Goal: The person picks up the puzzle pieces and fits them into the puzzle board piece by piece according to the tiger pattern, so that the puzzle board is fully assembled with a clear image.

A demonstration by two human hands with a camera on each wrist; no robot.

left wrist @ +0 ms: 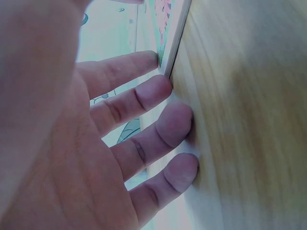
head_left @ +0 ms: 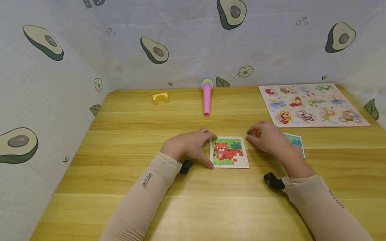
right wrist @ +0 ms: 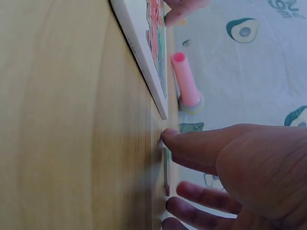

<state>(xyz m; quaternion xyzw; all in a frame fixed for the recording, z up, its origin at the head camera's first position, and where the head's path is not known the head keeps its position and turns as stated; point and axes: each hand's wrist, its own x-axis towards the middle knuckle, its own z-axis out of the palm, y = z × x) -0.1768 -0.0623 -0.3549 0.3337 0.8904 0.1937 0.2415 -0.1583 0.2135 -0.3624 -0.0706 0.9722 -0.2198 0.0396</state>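
A small jigsaw puzzle board [head_left: 228,153] showing a red tiger lies on the table, with a blank white gap at its lower right. My left hand [head_left: 193,147] rests at the board's left side, thumb by the lower corner and index finger by the upper. In the left wrist view its fingers [left wrist: 156,125] extend fairly straight, two against the board's edge. To the right of the board, my right hand [head_left: 267,137] pinches a red and green puzzle piece [head_left: 256,132] just at the tabletop. The right wrist view shows that piece [right wrist: 167,167] edge-on, partly hidden by thumb and fingers.
Beyond my right hand lies a second picture card [head_left: 297,144], partly covered by the wrist. A large insect puzzle board [head_left: 314,105] sits at the back right. A pink toy microphone [head_left: 206,98] and a yellow arch block [head_left: 160,97] are near the table's back edge.
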